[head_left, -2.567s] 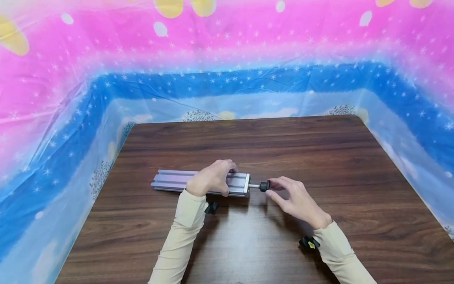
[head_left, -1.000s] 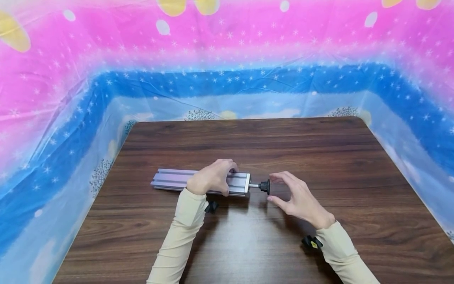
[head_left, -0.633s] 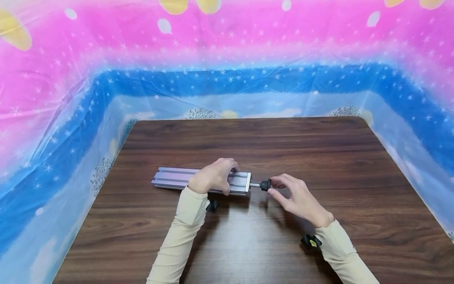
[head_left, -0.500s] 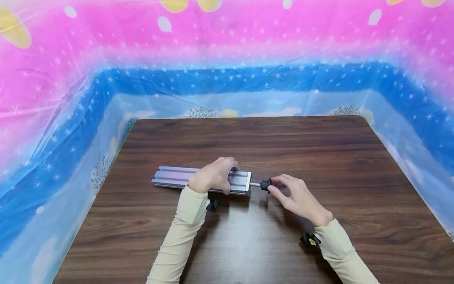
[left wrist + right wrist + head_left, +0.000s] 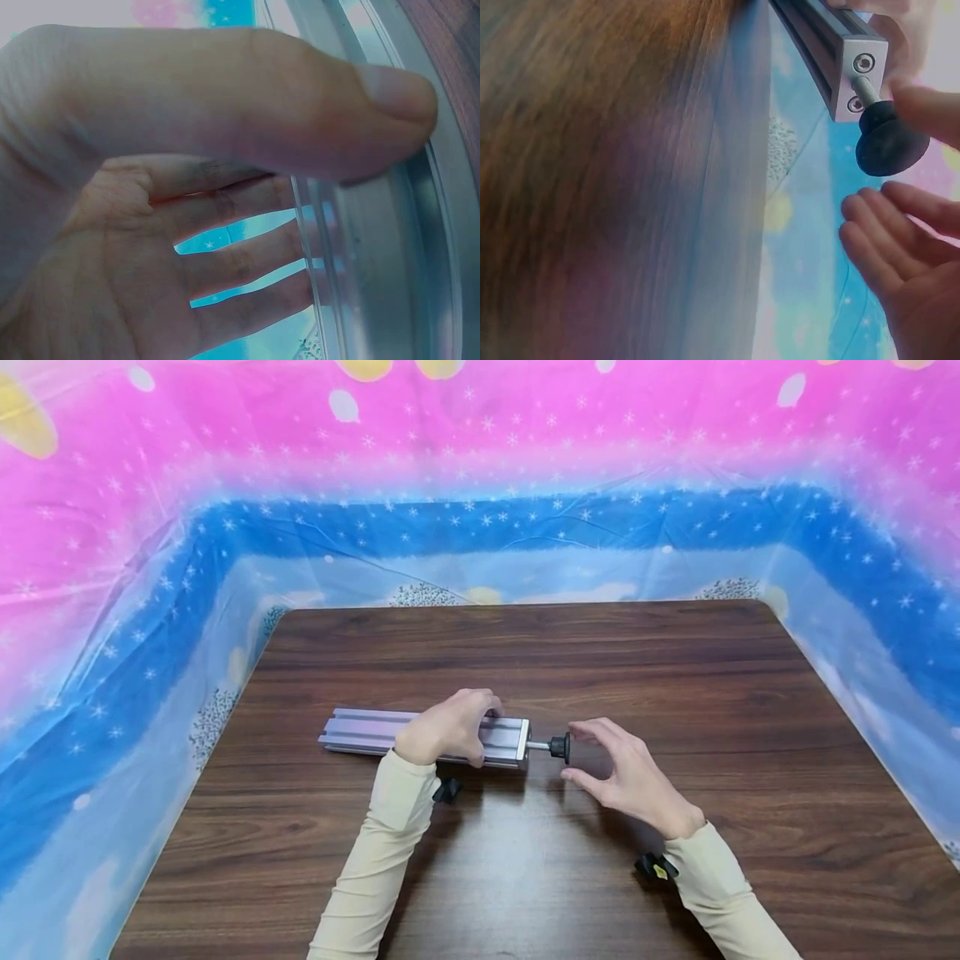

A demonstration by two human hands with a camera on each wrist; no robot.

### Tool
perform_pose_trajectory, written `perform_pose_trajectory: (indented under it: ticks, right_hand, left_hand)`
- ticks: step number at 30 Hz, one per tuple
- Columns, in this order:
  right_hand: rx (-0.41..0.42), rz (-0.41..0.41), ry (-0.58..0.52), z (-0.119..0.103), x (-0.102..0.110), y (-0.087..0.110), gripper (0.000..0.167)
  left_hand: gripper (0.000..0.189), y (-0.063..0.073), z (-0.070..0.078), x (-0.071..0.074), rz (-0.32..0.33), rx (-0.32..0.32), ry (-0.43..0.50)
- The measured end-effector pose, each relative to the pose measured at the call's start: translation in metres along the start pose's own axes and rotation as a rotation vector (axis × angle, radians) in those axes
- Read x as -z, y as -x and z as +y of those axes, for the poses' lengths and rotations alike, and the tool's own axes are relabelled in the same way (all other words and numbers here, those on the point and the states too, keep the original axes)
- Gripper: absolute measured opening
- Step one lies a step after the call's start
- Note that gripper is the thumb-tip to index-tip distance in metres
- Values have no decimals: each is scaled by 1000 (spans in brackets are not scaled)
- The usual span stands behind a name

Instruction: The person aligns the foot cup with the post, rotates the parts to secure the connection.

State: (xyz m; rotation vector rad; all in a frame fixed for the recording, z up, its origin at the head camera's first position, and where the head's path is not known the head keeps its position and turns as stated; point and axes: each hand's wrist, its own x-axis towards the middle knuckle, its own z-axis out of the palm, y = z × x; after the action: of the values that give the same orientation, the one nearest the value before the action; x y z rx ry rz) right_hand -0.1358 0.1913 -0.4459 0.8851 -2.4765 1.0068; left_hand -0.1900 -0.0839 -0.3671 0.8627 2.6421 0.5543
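An aluminium extrusion profile (image 5: 367, 729) lies crosswise on the table, a silver plate capping its right end. My left hand (image 5: 444, 727) grips it near that end, thumb on the near side and fingers over the far side. In the left wrist view the thumb (image 5: 300, 105) presses along the grooved metal. A threaded stem (image 5: 538, 745) sticks out of the end plate (image 5: 860, 79), which has two socket screws. On the stem sits a black levelling foot (image 5: 892, 146). My right hand (image 5: 637, 777) has thumb and fingers spread apart around the foot's disc, holding nothing.
The dark wood-grain table (image 5: 525, 652) stretches out on all sides of the profile. Behind it and along both sides hangs a pink and blue patterned cloth (image 5: 480, 527). Black wrist mounts (image 5: 656, 867) hang under both wrists.
My right fingers spread off the foot, pinched its disc again about half a second ago, and are now spread apart once more. My left hand keeps its grip on the profile.
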Motion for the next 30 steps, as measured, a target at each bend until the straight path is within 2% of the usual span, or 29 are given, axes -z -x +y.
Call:
perform_pose_trajectory:
  ticks: [4, 8, 16, 19, 24, 27, 30]
  right_hand:
    - [64, 35, 8, 3, -2, -1, 54]
    - [71, 40, 10, 3, -3, -1, 47]
    - [-65, -64, -34, 0, -2, 2, 20]
    - [-109, -93, -46, 1, -3, 2, 16]
    - [-141, -117, -36, 0, -2, 1, 19]
    - [-108, -101, -26, -2, -1, 2, 20]
    - [-29, -53, -17, -1, -1, 2, 45]
  left_hand:
    - [63, 0, 0, 1, 3, -12, -8]
    - [63, -1, 1, 1, 2, -14, -6]
    - [62, 0, 2, -1, 5, -10, -4]
    - [62, 1, 2, -2, 6, -9, -3]
    - [63, 2, 0, -3, 8, -17, -5]
    - [63, 2, -1, -3, 8, -18, -8]
    - [63, 3, -2, -2, 8, -12, -12]
